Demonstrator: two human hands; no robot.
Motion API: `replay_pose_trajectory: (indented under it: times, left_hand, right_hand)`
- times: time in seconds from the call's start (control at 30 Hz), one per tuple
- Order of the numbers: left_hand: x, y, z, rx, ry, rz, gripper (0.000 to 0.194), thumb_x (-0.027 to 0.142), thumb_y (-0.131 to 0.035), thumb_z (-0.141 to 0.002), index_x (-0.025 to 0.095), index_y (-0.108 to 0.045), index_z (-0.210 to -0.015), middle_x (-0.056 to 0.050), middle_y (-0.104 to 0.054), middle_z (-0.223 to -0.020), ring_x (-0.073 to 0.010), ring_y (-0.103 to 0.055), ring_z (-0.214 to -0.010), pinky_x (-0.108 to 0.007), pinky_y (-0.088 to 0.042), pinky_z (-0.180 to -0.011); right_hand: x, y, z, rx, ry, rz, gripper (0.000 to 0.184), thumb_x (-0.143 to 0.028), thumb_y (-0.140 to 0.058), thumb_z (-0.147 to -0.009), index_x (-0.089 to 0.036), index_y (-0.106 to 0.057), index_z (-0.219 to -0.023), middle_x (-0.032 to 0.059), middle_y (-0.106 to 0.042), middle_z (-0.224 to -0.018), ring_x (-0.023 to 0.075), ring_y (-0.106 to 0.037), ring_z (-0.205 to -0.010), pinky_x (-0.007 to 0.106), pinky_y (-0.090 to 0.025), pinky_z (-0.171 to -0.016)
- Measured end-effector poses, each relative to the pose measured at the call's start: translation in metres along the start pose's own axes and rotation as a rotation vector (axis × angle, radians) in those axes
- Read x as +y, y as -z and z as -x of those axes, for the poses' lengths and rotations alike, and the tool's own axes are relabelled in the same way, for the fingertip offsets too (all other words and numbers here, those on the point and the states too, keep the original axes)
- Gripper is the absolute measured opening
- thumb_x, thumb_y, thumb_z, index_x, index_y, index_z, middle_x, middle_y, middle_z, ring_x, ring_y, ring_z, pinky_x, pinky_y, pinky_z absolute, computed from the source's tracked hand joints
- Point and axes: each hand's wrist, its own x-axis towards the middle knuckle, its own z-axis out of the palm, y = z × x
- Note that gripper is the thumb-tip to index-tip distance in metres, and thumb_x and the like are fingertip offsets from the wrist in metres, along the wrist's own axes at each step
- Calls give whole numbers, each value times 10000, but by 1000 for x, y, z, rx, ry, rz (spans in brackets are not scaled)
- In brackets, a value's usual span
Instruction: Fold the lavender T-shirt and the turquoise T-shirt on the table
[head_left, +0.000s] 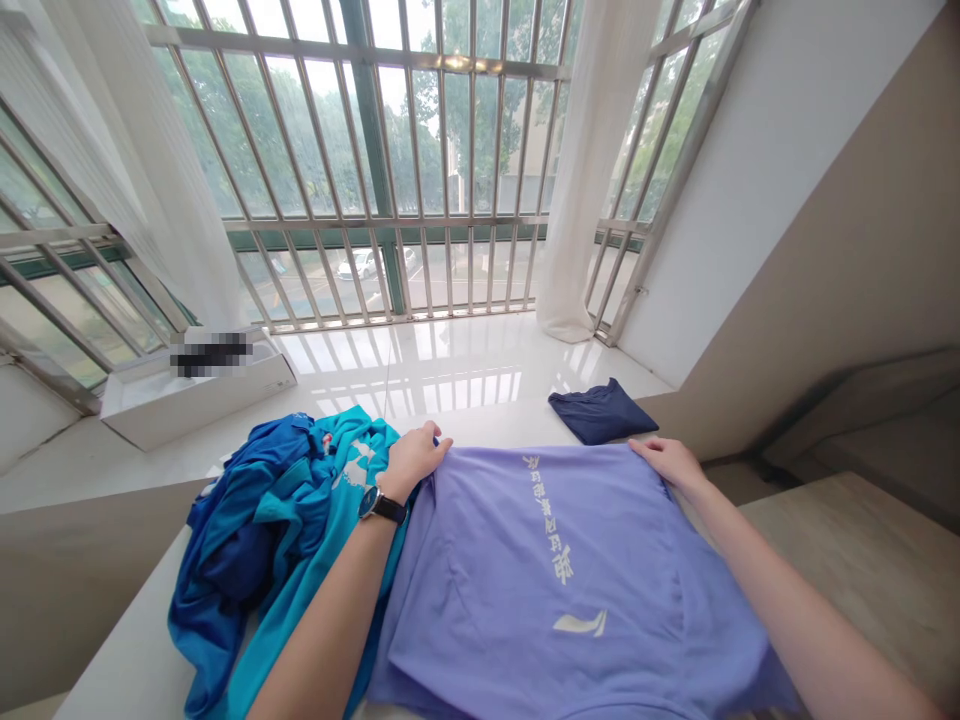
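- Across the top, from ten to one o'clock, stands the barred window (412, 190), trees and parked cars beyond its glass.
- Below it spreads a glossy white ledge (465, 375), catching reflections of the bars, with the white tabletop (124, 655) at eight o'clock.
- From five to six o'clock, the lavender shirt (495, 580) lies spread out, rumpled near its left side.
- White curtains (161, 150) hang at ten and one o'clock.
- Around eight o'clock, a loose pile of blue and teal clothes (289, 550) sits against the left forearm.
- At nine o'clock, a white box (202, 400) rests on the ledge, a blurred-out dark patch over its top.
- Seven o'clock: the left hand (416, 455) is pinched closed on the shirt's far left corner.
- Four o'clock: the right hand (667, 463) is likewise closed on the far right corner, well apart from the other.
- Between three and four o'clock, a folded navy garment (604, 412) lies just beyond the shirt's far edge.
- Pale lettering (555, 520) and a logo (581, 625) run towards five o'clock.
- On the left wrist is a dark-strapped watch (381, 503).
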Motion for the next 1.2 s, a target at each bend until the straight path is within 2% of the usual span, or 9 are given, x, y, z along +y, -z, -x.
replay_pose_trajectory:
  times: [0.13,0.27,0.47,0.63,0.83,0.93,1.07,1.2]
  left_hand:
    - [-2,-6,-5,30,-16,64,228,352,-566,-860,234,-679,-1020,-37,-743,-903,-234,-678,-901,-285,-471,-730]
    - [-9,-3,-9,34,-66,153,193,299,-584,-842,201,-722,-933,-41,-751,-907,-203,-685,-873,-260,-485,-745]
    - [-18,0,-11,42,-100,200,183,333,-653,-792,172,-734,-760,-46,-742,-769,-192,-683,-763,-260,-479,-700]
    - [-21,-2,-10,79,-98,163,189,349,-663,-783,175,-708,-723,-53,-728,-759,-203,-667,-762,-274,-458,-688]
    - [-22,-9,-12,42,-145,138,287,440,-600,-836,175,-703,-802,-69,-716,-817,-209,-652,-779,-281,-459,-704]
    - [-25,-12,-12,1,-169,120,330,499,-617,-811,181,-704,-789,-74,-703,-835,-218,-643,-783,-287,-457,-708]
    - [-27,-11,-13,-31,-189,111,267,454,-643,-786,189,-662,-763,-52,-689,-812,-207,-628,-762,-274,-440,-676]
    - [-26,-8,-11,-23,-202,119,226,422,-606,-818,199,-606,-778,-31,-670,-773,-197,-614,-745,-268,-422,-656]
  right_hand:
    - [-4,-9,8,118,-25,131,433,-608,-562,-765,-228,-748,-854,128,-743,-998,333,-663,-901,361,-450,-651]
    - [-7,-17,18,175,-27,214,449,-612,-481,-818,-252,-727,-925,127,-735,-1028,338,-663,-934,362,-440,-658]
    - [-9,-18,14,162,-16,287,443,-630,-452,-827,-261,-695,-859,123,-732,-966,339,-662,-914,362,-424,-641]
    - [-7,-14,6,133,-9,303,447,-644,-452,-824,-259,-678,-821,110,-734,-936,322,-666,-897,355,-428,-647]
    - [1,-10,1,131,47,200,490,-679,-495,-786,-245,-657,-946,80,-740,-954,290,-677,-900,344,-467,-694]
    - [10,-5,3,109,86,165,504,-648,-544,-757,-213,-643,-992,86,-736,-927,273,-685,-887,334,-486,-727]
    - [33,17,25,-28,121,224,499,-687,-559,-716,-215,-677,-828,96,-743,-881,284,-692,-853,340,-492,-722]
    - [64,48,80,-132,103,315,531,-733,-542,-715,-224,-690,-685,104,-754,-817,315,-691,-819,360,-477,-703]
